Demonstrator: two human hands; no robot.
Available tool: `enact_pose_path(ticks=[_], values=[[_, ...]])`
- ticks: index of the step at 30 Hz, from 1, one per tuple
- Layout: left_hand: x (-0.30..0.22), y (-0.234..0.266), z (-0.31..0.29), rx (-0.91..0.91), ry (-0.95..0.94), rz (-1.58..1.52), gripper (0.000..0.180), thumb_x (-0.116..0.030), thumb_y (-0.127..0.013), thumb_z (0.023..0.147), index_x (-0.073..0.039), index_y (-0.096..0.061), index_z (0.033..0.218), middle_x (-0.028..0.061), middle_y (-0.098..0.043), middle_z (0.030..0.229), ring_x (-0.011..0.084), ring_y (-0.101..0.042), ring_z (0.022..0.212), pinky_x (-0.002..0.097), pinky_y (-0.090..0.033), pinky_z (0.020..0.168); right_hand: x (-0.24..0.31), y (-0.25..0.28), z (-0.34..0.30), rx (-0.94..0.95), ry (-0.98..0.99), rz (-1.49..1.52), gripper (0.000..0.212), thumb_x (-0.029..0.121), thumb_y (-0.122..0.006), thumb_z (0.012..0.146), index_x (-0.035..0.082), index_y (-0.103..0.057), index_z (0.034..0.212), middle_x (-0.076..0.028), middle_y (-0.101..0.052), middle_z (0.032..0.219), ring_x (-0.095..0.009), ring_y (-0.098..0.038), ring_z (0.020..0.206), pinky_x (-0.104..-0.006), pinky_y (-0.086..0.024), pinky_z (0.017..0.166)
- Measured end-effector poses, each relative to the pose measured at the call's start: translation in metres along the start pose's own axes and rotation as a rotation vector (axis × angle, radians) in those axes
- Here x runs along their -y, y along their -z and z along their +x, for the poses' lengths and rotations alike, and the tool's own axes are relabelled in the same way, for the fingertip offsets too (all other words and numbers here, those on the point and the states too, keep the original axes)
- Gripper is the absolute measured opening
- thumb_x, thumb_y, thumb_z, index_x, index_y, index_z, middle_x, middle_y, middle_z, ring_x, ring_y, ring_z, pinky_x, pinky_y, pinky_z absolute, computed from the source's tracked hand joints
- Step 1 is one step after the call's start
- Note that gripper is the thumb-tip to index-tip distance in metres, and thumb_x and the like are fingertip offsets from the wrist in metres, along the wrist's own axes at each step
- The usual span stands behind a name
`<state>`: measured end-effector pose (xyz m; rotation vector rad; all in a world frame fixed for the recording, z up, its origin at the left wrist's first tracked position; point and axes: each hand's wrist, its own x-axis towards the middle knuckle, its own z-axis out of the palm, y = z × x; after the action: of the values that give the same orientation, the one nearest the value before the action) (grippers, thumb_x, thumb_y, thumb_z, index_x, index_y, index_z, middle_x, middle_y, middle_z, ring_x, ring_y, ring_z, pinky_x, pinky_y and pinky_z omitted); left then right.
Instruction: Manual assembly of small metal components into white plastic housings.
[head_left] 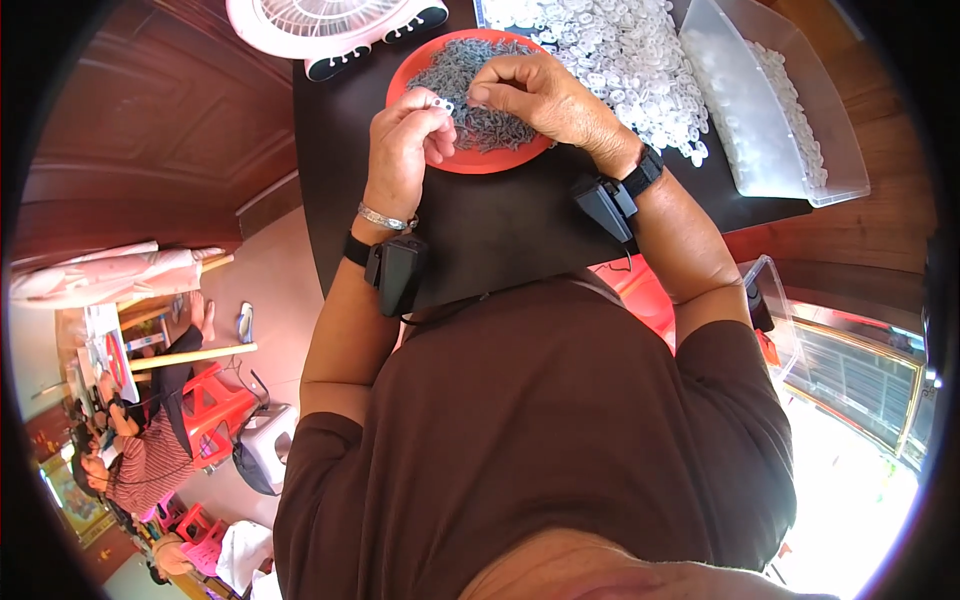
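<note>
My left hand (pixel 405 140) pinches a small white plastic piece (pixel 443 104) with round holes between thumb and fingertips. Close beside it on the right, my right hand (pixel 545 98) has its thumb and index finger pressed together. Whatever it may hold between those tips is too small to make out. Both hands are over a round red-orange plate (pixel 402 76) heaped with small grey screw-like pieces (pixel 490 128). To the right of the plate, a large pile of similar white plastic pieces (pixel 640 75) spreads across the dark table (pixel 480 230).
A translucent plastic bin (pixel 745 130) at the right holds more white pieces. The pink fan (pixel 320 25) stands at the far left of the table. On the floor to the left are red stools (pixel 215 410) and a seated person (pixel 150 465) in a striped top.
</note>
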<state>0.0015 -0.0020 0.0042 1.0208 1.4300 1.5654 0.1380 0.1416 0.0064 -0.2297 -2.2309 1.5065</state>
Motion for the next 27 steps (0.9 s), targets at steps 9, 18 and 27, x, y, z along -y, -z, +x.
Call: enact_pose_path(ticks=[9, 18, 27], values=[[0.001, 0.001, 0.002, 0.007, 0.001, -0.004, 0.018, -0.017, -0.047, 0.085, -0.004, -0.052, 0.073, 0.0047, -0.056, 0.067, 0.0112, -0.052, 0.057, 0.0215, -0.039, 0.053, 0.003, 0.0, -0.001, 0.041, 0.012, 0.069, 0.014, 0.013, -0.064, 0.086, 0.002, -0.066, 0.093, -0.001, -0.066, 0.084, -0.007, -0.058, 0.082, -0.0243, -0.047, 0.078], [-0.001, -0.001, 0.0, 0.073, 0.051, 0.025, 0.018, -0.017, -0.046, 0.085, -0.005, -0.051, 0.073, 0.0039, -0.055, 0.069, 0.0106, -0.051, 0.058, 0.0215, -0.038, 0.053, 0.01, 0.001, -0.004, 0.063, 0.019, 0.102, 0.013, 0.012, -0.06, 0.088, 0.0, -0.062, 0.092, -0.001, -0.063, 0.082, -0.008, -0.057, 0.081, -0.0243, -0.046, 0.078], [-0.004, -0.003, -0.001, 0.105, 0.047, 0.024, 0.018, -0.018, -0.047, 0.083, -0.004, -0.053, 0.073, 0.0025, -0.055, 0.067, 0.0098, -0.051, 0.058, 0.0215, -0.038, 0.053, 0.015, 0.002, -0.004, 0.093, 0.023, 0.005, 0.013, 0.012, -0.059, 0.087, 0.0, -0.062, 0.091, -0.002, -0.064, 0.081, -0.008, -0.058, 0.08, -0.0242, -0.047, 0.077]])
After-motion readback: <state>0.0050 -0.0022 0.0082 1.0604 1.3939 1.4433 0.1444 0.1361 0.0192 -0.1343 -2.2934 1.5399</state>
